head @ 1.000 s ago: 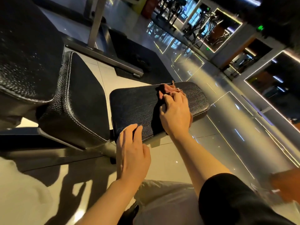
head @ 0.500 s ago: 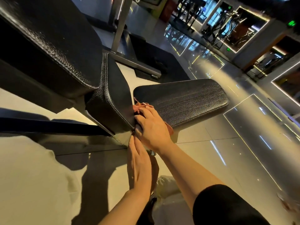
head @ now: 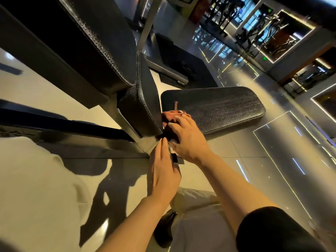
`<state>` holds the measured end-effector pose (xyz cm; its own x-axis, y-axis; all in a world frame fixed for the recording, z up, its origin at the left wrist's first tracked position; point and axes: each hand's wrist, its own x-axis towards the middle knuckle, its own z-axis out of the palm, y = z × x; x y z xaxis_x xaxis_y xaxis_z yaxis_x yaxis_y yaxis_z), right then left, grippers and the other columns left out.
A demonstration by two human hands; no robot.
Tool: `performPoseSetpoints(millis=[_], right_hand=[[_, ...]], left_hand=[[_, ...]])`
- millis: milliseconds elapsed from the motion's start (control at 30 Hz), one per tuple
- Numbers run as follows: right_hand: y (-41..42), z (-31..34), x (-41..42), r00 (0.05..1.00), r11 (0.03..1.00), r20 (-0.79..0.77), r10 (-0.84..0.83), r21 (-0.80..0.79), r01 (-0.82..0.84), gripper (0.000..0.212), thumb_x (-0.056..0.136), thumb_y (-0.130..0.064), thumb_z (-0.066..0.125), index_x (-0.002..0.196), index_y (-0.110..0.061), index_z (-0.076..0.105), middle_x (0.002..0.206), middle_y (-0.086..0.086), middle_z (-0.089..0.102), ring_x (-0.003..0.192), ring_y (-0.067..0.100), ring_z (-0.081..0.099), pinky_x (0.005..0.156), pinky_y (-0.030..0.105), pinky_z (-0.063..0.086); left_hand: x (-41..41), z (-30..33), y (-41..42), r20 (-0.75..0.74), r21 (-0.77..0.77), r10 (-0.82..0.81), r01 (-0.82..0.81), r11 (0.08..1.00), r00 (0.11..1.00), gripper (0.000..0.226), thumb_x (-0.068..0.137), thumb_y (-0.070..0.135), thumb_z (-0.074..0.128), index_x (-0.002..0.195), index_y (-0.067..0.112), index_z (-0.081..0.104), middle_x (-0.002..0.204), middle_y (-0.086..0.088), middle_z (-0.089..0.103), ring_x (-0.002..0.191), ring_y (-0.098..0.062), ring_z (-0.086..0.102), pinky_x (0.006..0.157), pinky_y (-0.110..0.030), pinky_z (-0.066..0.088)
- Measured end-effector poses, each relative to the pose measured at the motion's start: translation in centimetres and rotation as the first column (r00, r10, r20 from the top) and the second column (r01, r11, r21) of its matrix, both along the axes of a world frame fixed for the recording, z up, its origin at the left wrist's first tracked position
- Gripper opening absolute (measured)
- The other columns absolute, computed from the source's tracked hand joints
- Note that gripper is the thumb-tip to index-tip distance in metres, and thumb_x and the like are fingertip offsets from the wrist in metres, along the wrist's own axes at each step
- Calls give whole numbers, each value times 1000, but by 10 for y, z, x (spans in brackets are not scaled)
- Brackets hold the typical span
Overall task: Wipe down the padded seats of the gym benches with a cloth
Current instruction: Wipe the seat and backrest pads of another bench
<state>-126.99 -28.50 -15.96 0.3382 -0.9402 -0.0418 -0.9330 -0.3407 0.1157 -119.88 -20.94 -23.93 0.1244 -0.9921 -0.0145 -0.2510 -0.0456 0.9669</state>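
A black padded bench seat lies in the middle of the view. My right hand presses a reddish cloth onto the seat's near left end, in the gap beside a second black pad. Most of the cloth is hidden under my fingers. My left hand hovers just below the seat's edge, fingers straight and together, holding nothing. A large black backrest pad rises at the upper left.
The bench's dark metal frame runs left across the glossy tiled floor. A steel upright and base stand behind the pads. Gym machines line the far right wall. My light trousers fill the bottom.
My right hand slid the cloth from the seat's far part to its near left end. My left hand came off the seat's edge and dropped below it.
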Motion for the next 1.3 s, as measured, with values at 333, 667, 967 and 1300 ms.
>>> performPoseSetpoints(millis=[333, 667, 967, 1300], right_hand=[[4, 34, -52, 996, 994, -85, -26, -105, 17, 53, 85, -26, 68, 136, -18, 54, 145, 5, 45, 139, 28, 32, 116, 41, 25], [10, 17, -43, 975, 990, -205, 90, -92, -111, 63, 78, -11, 70, 138, -18, 53, 146, 8, 45, 139, 33, 32, 118, 45, 19], [9, 52, -102, 964, 941, -176, -199, -308, 138, 74, 67, 1, 71, 138, -14, 53, 147, 10, 44, 140, 35, 33, 110, 45, 37], [4, 71, -133, 943, 952, -292, -161, -296, 71, 80, 62, 4, 73, 137, -17, 54, 147, 9, 46, 138, 35, 38, 96, 47, 50]], left_hand=[[4, 11, 2, -54, -55, -91, 88, 995, 994, 69, 94, -1, 47, 153, 17, 15, 161, 6, 7, 146, -8, 10, 104, -8, 6], [-6, 21, -13, 104, -144, -86, 100, 984, 991, 66, 95, 7, 52, 152, 16, 20, 160, 2, 16, 148, -15, 6, 113, -22, 4], [-37, 34, -22, 99, -261, -142, 164, 951, 985, 61, 94, 5, 50, 150, 13, 27, 159, 1, 20, 148, -15, 1, 108, -17, -12], [-66, 52, -41, 102, -382, -155, 183, 906, 983, 62, 83, -3, 62, 141, 5, 44, 150, -10, 39, 145, -25, 22, 115, -29, -7]])
